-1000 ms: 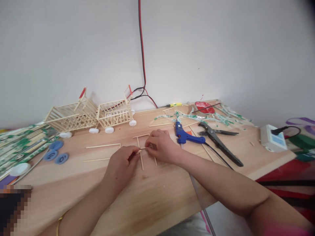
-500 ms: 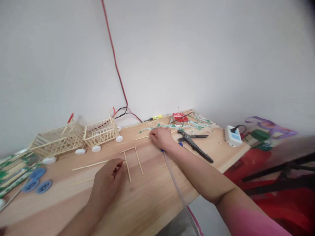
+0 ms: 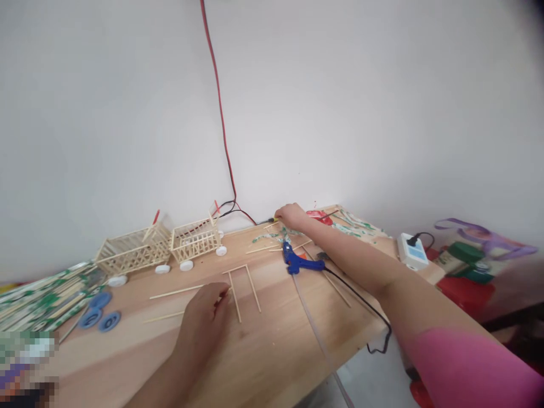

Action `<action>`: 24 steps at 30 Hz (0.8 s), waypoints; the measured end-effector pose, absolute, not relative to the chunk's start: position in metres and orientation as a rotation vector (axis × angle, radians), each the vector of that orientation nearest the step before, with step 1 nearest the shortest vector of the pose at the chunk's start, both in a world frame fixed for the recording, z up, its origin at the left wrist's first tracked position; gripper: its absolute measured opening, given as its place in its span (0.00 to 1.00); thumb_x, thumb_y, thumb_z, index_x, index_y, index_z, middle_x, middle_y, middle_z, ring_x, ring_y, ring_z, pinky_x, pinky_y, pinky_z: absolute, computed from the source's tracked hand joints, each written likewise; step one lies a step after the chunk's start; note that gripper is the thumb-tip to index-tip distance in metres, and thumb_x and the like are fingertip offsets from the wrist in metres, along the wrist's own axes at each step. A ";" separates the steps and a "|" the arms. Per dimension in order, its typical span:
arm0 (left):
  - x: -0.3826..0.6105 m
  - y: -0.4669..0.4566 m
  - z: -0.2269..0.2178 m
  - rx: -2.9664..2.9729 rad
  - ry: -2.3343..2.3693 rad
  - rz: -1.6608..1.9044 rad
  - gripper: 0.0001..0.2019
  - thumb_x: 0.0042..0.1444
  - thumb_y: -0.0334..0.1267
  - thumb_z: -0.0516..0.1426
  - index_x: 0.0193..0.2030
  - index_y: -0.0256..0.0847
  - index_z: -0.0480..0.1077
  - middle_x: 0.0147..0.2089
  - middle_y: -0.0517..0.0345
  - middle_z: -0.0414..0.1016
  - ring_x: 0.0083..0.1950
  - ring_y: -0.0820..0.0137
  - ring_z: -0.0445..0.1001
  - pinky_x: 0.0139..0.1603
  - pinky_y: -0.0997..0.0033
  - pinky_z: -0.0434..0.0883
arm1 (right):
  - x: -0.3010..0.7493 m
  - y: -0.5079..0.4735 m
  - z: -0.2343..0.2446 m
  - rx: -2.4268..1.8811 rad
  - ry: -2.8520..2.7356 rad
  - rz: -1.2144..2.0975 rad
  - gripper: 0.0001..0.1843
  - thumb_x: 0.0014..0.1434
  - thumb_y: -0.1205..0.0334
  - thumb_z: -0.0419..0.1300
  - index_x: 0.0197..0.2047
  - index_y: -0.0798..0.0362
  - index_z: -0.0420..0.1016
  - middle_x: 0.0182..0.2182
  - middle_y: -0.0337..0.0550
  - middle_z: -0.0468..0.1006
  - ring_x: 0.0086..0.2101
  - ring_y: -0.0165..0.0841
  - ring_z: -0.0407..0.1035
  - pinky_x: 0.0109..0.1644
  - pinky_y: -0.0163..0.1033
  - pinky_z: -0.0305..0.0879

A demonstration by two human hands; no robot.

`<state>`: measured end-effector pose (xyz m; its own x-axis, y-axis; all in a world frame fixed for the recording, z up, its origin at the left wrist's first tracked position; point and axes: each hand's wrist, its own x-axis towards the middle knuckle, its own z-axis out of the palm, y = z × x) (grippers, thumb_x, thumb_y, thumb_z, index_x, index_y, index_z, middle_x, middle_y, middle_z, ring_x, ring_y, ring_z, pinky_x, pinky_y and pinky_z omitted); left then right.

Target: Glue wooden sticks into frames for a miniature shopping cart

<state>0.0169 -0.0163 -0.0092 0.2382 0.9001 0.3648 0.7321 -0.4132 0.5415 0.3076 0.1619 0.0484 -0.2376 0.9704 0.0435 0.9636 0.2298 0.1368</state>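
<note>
Two stick carts are standing near the wall; the stick frame is lying flat on the wooden table, between the left hand and the blue glue gun; that hand is showing thumb and fingers nearly together at the frame's left leg, and whether they are holding a small piece cannot be told; the right hand is reaching to the table's back edge, its curled fingers lying at a yellow handle; the hand itself is hiding their hold, which cannot be confirmed.
</note>
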 end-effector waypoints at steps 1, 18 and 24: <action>0.017 -0.017 -0.009 2.263 1.525 0.941 0.10 0.58 0.38 0.48 0.36 0.41 0.70 0.33 0.57 0.76 0.35 0.68 0.74 0.38 0.69 0.70 | 0.301 0.167 0.043 1.867 2.428 0.206 0.13 0.59 0.67 0.52 0.42 0.53 0.77 0.42 0.51 0.78 0.46 0.39 0.68 0.50 0.44 0.54; 0.030 -0.029 0.007 1.759 1.316 1.007 0.10 0.55 0.43 0.54 0.36 0.40 0.73 0.38 0.56 0.77 0.39 0.69 0.73 0.42 0.69 0.69 | 0.279 0.055 0.041 1.877 2.955 -0.920 0.13 0.61 0.57 0.51 0.45 0.54 0.68 0.33 0.41 0.78 0.31 0.27 0.70 0.34 0.32 0.63; 0.068 -0.045 0.030 1.365 1.039 0.854 0.11 0.51 0.42 0.58 0.33 0.36 0.73 0.34 0.55 0.76 0.35 0.71 0.73 0.36 0.73 0.71 | 0.262 -0.009 0.043 1.486 2.773 -2.217 0.12 0.51 0.55 0.63 0.31 0.54 0.66 0.25 0.39 0.76 0.27 0.26 0.69 0.34 0.33 0.63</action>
<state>0.0684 -0.0447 0.0304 0.3404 0.9364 -0.0848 0.0976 0.0545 0.9937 0.2625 -0.0087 0.0429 -0.4978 0.8639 0.0769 0.1151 0.1537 -0.9814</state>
